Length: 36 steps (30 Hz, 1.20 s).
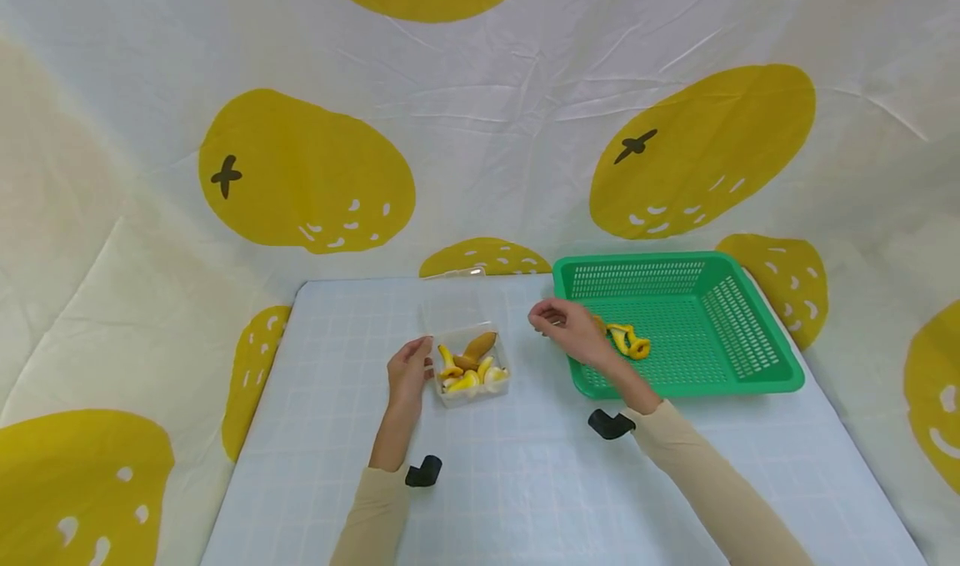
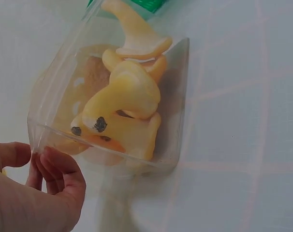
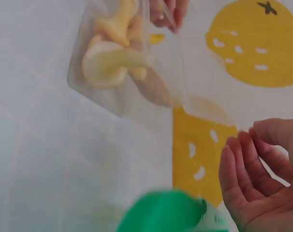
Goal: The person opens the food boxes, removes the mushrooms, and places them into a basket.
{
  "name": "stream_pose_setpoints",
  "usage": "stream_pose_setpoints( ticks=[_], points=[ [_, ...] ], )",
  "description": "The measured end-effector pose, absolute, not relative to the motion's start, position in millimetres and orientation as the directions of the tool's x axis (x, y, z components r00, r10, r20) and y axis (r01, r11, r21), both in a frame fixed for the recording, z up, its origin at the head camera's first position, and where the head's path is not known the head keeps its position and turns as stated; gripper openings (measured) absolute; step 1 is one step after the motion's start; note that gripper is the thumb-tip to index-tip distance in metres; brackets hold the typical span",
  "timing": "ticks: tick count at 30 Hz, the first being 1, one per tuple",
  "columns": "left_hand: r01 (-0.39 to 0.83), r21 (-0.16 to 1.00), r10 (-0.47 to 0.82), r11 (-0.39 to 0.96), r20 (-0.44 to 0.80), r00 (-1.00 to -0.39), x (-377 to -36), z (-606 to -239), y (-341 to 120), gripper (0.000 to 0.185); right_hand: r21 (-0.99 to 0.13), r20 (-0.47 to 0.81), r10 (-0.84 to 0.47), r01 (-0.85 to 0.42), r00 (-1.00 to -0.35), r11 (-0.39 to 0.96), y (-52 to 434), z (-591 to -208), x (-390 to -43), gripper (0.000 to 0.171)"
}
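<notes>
Leftward first: the left hand's fingers [image 2: 59,169] curl against the near corner of a clear plastic box [image 1: 471,364], thumb on the other face of the wall, pinching its rim. Left hand [image 1: 408,369] sits at the box's left edge on the pale blue table cover [image 1: 510,483]. Box holds a pile of yellow banana-shaped pieces [image 2: 129,96], some with dark spots; its open lid stands up behind.

Right hand [image 1: 572,331] hovers between box and green basket [image 1: 750,358], fingers loosely bent, palm bare in the right wrist view, holding nothing. It is apart from the box and just over the basket's left rim. One yellow piece [image 1: 628,340] lies on the basket floor near that rim, partly behind the hand.

Basket stands at the table's right, close to the right edge. Open cover lies between box and basket, and wide in front toward the near edge. Lemon-print cloth [image 1: 480,132] rises behind.
</notes>
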State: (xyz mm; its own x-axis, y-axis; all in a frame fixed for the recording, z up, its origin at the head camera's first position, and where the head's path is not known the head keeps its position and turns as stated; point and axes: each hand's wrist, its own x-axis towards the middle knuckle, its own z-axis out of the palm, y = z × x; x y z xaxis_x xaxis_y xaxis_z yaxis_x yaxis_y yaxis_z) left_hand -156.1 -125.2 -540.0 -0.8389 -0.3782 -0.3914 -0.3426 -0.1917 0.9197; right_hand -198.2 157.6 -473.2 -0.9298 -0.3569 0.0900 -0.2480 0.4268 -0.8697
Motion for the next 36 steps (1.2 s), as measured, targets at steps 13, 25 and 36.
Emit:
stream_pose_setpoints(
  ticks=[13,25,36],
  points=[
    [-0.373,0.91,-0.372,-0.179,-0.414,-0.831,-156,-546,-127,0.042,-0.865,0.103,-0.496,-0.323,-0.862,0.383,95,-488,-197,0.011],
    [-0.396,0.885,-0.336,-0.246,-0.461,-0.821,-159,-548,-128,0.044,-0.868,0.026,-0.597,-0.315,-0.802,0.385,55,-506,-187,0.014],
    [-0.369,0.887,-0.305,-0.279,-0.446,-0.841,-161,-550,-131,0.037,-0.719,0.109,-0.681,-0.531,-0.724,0.449,33,-524,-187,0.013]
  ],
)
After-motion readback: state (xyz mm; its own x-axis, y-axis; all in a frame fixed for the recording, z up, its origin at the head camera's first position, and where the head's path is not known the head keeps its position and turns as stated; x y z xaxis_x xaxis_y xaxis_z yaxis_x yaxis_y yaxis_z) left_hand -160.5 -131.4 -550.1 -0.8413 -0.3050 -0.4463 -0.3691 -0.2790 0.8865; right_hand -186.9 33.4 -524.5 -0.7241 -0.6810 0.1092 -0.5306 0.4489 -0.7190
